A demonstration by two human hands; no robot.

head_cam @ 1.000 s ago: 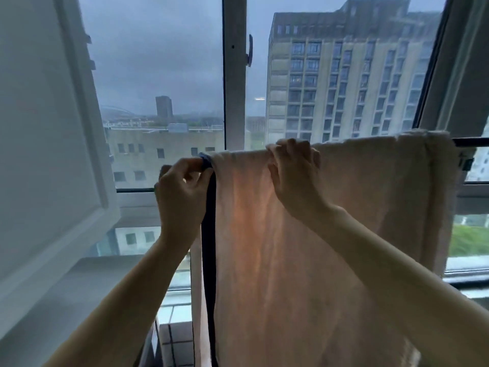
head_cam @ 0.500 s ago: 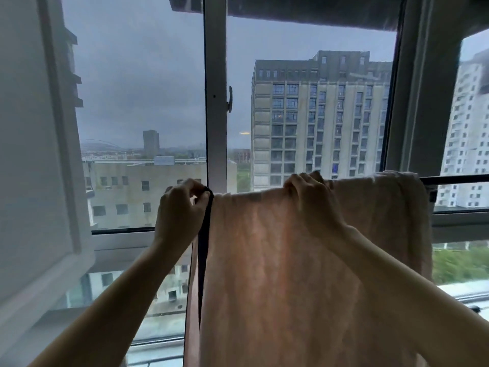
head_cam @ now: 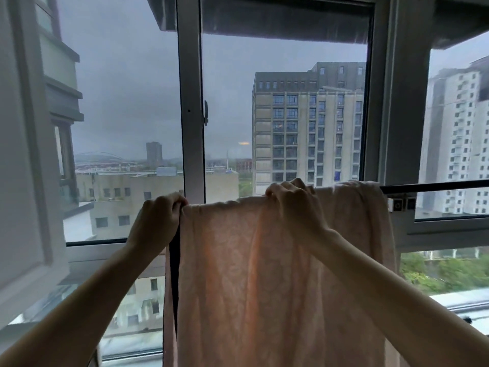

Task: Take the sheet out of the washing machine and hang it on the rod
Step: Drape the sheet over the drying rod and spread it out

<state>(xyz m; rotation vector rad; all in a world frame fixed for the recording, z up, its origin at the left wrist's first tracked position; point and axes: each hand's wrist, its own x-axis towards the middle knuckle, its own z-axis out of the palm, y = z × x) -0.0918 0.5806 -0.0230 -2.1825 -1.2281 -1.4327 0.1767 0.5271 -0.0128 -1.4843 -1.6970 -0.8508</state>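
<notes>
Grey city view fills more of the window now; pale pink cotton sheet [head_cam: 264, 274] still draped over the thin dark rod [head_cam: 434, 187], left hand [head_cam: 156, 221] pinching its left corner, right hand [head_cam: 293, 205] gripping the top edge.

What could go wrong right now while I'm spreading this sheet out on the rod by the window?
The left hand and right hand grip the top edge of the sheet, which looks bunched toward the right end of the rod. Pulling left too hard might drag it off. The bunched part may dry slowly.
</notes>
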